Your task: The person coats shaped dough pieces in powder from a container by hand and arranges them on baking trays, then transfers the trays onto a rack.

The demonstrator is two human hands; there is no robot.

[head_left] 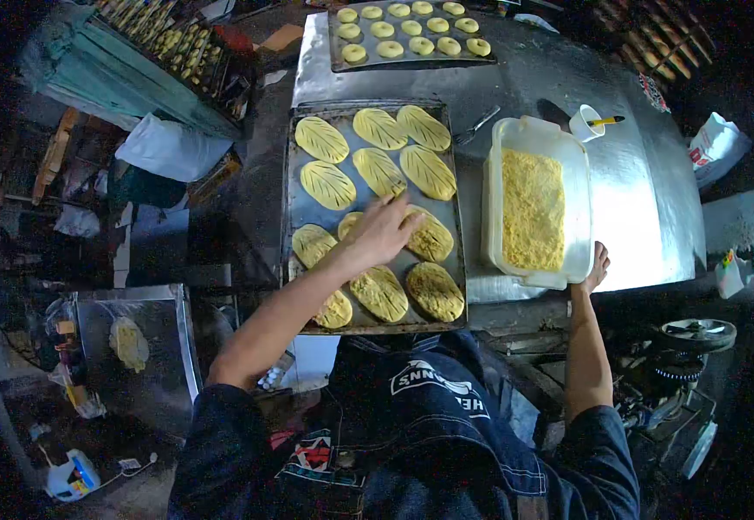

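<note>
Far left, we make out a second metal tray (177, 347) set low beside us with one pale lump of dough (129, 343) on it; the clutter around it is too dark to name.

On the counter (654, 199), our left hand (381, 232) lies over the middle of the baking tray (294, 217), fingers spread and pointing toward the scored oval pastries (379, 128). It rests on or just above one pastry, which it mostly covers, so we cannot tell whether we touch it or how it is marked. We judge the risk here to be a heavy press: the raw ovals look soft, and weight from the palm could flatten the scoring or smear a neighbour, since they lie close together. The forearm also crosses the near row and could drag across a pastry there.

To the right, the plastic tub (537, 199) of yellow crumbs (533, 208) overhangs the counter's near edge. Our right hand (596, 267) touches its near corner, fingers loosely together, holding nothing we can see. A careless push might tip the tub off.

Beyond, a tray of small rings (411, 33) is cut off at the top.
</note>
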